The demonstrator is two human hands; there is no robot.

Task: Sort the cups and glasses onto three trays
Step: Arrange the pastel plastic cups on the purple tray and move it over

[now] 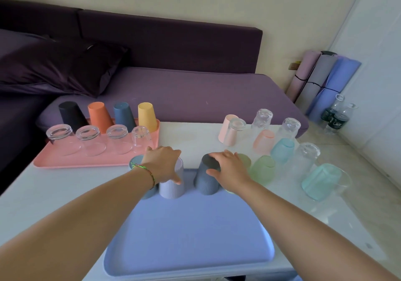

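A blue tray [191, 233] lies in front of me. At its far edge stand upside-down ribbed cups: a lilac cup [172, 188], gripped from above by my left hand [162, 163], and a dark grey cup [205, 178], gripped from above by my right hand [230, 166]. A teal-grey cup [135, 161] peeks out behind my left wrist and a pale green cup [245, 160] behind my right hand. A pink tray [65, 161] at the left holds several coloured cups and clear glasses, all inverted.
On the white table [195, 135] at the right stand several inverted pastel frosted glasses and clear glasses, including a green one [261, 170] and a turquoise one [321, 181]. A purple sofa [195, 94] lies behind; rolled mats [325, 81] and bottles [335, 115] stand at the far right.
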